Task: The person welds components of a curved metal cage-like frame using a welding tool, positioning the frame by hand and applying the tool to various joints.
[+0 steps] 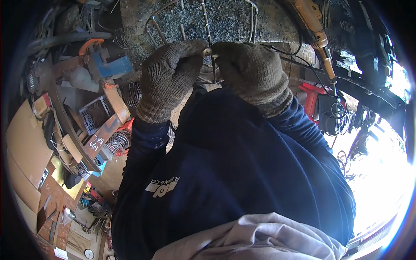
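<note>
Both of my hands wear thick grey-brown knitted gloves and meet at the upper middle. My left hand [172,73] is closed, with thumb and forefinger pinched at a small pale piece [207,52]. From the other side my right hand [252,69] is closed too, its fingertips against the same spot. The piece sits beside a thin dark metal rod [205,19], which passes between the hands. The rod appears to belong to a frame of bent metal rods [255,19] beyond my hands. What the right fingers grip is mostly hidden by the glove.
Metal chips [225,21] cover the surface under the frame. A yellow-orange power tool [316,30] with a cable lies at upper right, above a red stand [310,97]. At left are a blue clamp-like block [115,67], wire coils [118,143], a grey crate [95,115] and cardboard [28,151].
</note>
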Motion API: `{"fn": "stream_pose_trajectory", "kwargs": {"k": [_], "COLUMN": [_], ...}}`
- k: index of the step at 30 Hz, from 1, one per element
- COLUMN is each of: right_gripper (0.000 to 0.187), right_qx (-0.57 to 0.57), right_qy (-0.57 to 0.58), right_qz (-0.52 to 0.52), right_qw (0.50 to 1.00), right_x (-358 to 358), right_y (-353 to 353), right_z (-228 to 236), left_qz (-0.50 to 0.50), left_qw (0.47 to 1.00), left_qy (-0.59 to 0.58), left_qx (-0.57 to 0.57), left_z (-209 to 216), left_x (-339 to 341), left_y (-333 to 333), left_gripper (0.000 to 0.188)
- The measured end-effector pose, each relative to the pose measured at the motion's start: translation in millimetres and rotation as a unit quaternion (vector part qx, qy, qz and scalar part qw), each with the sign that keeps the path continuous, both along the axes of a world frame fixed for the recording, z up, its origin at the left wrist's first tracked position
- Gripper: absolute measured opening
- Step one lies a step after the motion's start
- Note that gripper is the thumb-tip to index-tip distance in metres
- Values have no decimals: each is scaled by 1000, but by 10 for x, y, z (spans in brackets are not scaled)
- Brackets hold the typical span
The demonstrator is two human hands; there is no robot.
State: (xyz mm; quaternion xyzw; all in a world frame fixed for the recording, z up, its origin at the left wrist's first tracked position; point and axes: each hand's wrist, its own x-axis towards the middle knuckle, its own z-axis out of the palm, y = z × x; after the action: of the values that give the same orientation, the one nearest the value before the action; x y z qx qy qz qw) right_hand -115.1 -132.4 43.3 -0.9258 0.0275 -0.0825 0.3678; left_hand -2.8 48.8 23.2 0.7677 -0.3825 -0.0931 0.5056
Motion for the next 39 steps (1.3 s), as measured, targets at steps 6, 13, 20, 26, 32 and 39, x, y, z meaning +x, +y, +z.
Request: {"fn": "stream_pose_trajectory", "kwargs": {"k": [6, 13, 20, 26, 32, 39], "right_gripper": [26, 27, 27, 27, 29, 29], "right_qx": [259, 122, 173, 184, 190, 186], "right_qy": [20, -22, 13, -23, -22, -39], "right_qz": [-184, -219, -279, -260, -179, -151], "right_qw": [948, 968, 945, 948, 965, 970], "right_x": [-277, -472, -674, -766, -748, -630], "right_y": [-160, -63, 150, 109, 55, 54], "right_z": [81, -187, -227, -355, -385, -392], "left_qz": [-18, -89, -94, -59, -52, -34], "left_qw": [996, 995, 995, 997, 999, 999], "left_qy": [75, -12, -27, -40, 3, -4], "left_qx": [-46, -41, -20, -9, -3, 25], "left_z": [-27, -152, -66, -72, -166, -186], "left_x": [-8, 8, -12, -69, -86, -106], "left_y": [89, 183, 107, 93, 168, 156], "left_gripper": [24, 22, 21, 22, 25, 26]}}
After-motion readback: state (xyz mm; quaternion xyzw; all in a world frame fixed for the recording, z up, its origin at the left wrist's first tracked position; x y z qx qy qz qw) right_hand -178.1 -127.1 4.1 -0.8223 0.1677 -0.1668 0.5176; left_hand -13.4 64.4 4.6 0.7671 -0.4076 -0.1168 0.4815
